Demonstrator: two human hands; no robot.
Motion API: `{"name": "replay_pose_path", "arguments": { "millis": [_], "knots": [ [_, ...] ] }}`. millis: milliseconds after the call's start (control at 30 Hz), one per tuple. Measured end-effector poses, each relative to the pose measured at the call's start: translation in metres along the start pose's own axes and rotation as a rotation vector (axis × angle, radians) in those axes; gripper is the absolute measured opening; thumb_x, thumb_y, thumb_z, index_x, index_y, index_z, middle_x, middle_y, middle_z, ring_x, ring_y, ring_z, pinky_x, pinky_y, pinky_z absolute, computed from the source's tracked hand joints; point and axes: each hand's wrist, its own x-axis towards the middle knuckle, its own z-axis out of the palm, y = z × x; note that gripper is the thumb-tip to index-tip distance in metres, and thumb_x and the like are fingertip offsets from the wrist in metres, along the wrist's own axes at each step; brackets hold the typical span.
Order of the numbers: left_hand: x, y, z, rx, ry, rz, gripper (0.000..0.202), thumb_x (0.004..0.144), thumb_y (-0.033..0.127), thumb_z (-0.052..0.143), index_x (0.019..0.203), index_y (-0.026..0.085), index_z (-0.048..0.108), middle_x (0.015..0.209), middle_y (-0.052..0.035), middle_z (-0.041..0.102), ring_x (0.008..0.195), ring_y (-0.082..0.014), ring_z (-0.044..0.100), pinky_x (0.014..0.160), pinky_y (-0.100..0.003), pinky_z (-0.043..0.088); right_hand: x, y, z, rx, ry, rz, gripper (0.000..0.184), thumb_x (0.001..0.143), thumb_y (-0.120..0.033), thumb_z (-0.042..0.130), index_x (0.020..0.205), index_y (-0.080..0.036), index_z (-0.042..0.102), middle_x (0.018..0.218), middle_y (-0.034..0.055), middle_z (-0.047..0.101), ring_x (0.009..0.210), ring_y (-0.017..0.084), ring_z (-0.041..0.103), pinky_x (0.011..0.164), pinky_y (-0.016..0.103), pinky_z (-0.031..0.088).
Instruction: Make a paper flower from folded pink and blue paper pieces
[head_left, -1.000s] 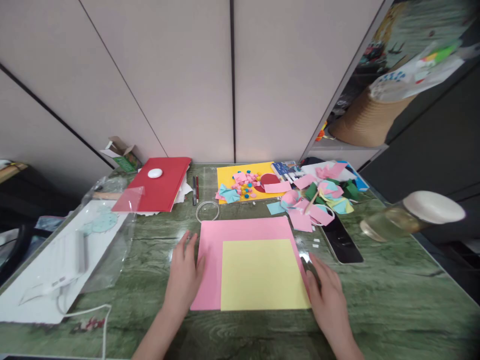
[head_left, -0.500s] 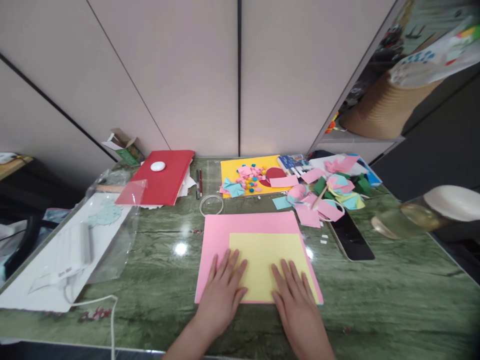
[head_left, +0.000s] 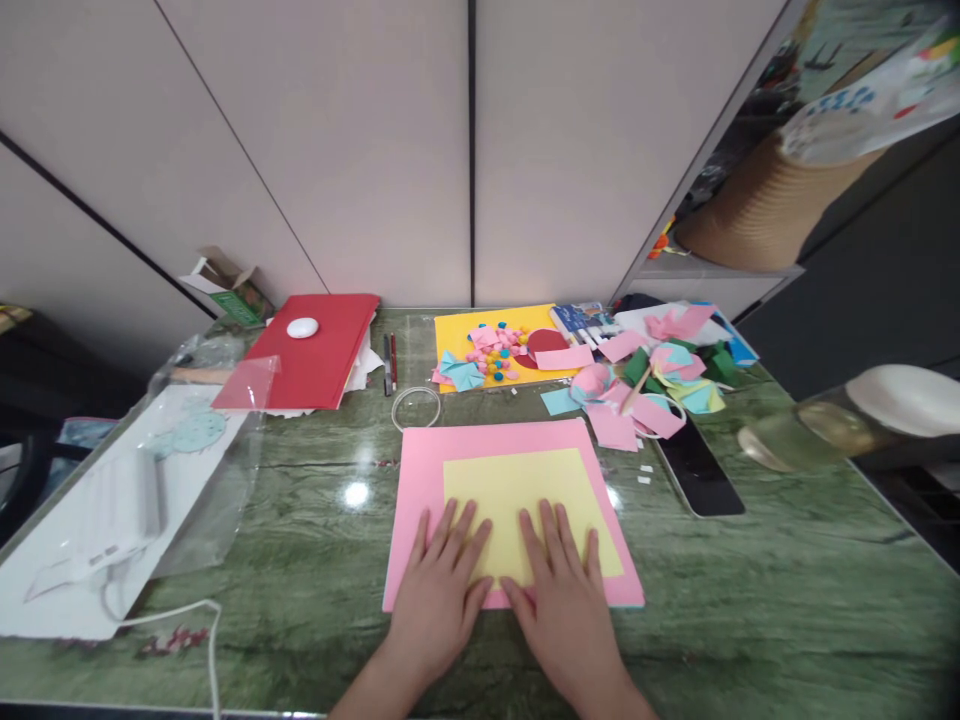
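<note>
A yellow sheet of paper (head_left: 517, 485) lies slightly turned on top of a larger pink sheet (head_left: 427, 455), with a thin bluish edge showing beneath the pink at the lower right. My left hand (head_left: 442, 580) rests flat with fingers spread, across the left part of the yellow sheet and the pink border. Flat on the yellow sheet's lower middle is my right hand (head_left: 562, 580), its fingers apart. The two thumbs nearly meet at the near edge. Neither hand grips anything.
Behind the sheets are a white ring (head_left: 416, 408), two pens (head_left: 390, 362) and yellow card (head_left: 454, 335) bearing small coloured beads. To the right lie folded paper pieces (head_left: 613, 425), a phone (head_left: 701, 470) and a bottle (head_left: 802, 432). Left are a red folder (head_left: 322, 350) and plastic sleeve (head_left: 225, 500).
My right hand has slid left, closer to my left hand. The yellow sheet has shifted left and up and turned a little on the pink one. The view has shifted slightly.
</note>
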Motion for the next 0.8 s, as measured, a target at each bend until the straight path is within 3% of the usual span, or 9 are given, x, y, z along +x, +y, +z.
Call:
{"name": "replay_pose_path", "arguments": {
  "millis": [233,400,600,800],
  "knots": [
    [0.003,0.002,-0.002,0.004,0.003,-0.026,0.053,0.087,0.042,0.036,0.137,0.024,0.03,0.146,-0.0022,0.024,0.135,-0.0262,0.017,0.108,-0.049,0.016,-0.005,-0.001,0.002,-0.044,0.006,0.09,0.062,0.085,-0.041,0.037,0.139,-0.013,0.026,0.147,0.0109,0.018,0.136,0.03,0.01,0.105,0.057,0.01],
    [0.005,0.003,-0.003,-0.001,0.01,-0.041,0.052,0.086,0.043,0.038,0.134,0.024,0.035,0.145,-0.0033,0.027,0.134,-0.0261,0.019,0.108,-0.049,0.015,-0.018,0.02,0.0,-0.092,0.01,0.195,0.055,0.088,-0.033,0.03,0.138,-0.012,0.027,0.146,0.0103,0.02,0.136,0.028,0.009,0.105,0.057,0.009],
    [0.006,0.003,0.0,-0.003,0.016,-0.046,0.052,0.085,0.044,0.039,0.133,0.024,0.038,0.144,-0.0031,0.029,0.133,-0.0265,0.021,0.107,-0.051,0.016,-0.036,0.054,-0.003,-0.139,-0.01,0.42,0.053,0.09,-0.03,0.017,0.138,-0.009,0.027,0.145,0.0119,0.025,0.136,0.027,0.012,0.104,0.058,0.009],
    [0.007,0.012,-0.007,0.011,0.04,-0.054,0.049,0.085,0.04,0.044,0.132,0.031,0.038,0.144,-0.0054,0.029,0.133,-0.0328,0.02,0.103,-0.058,0.017,-0.037,0.057,-0.013,-0.161,-0.004,0.466,0.051,0.091,-0.026,0.019,0.139,-0.011,0.023,0.146,0.0102,0.023,0.136,0.025,0.01,0.105,0.057,0.009]
  ]
}}
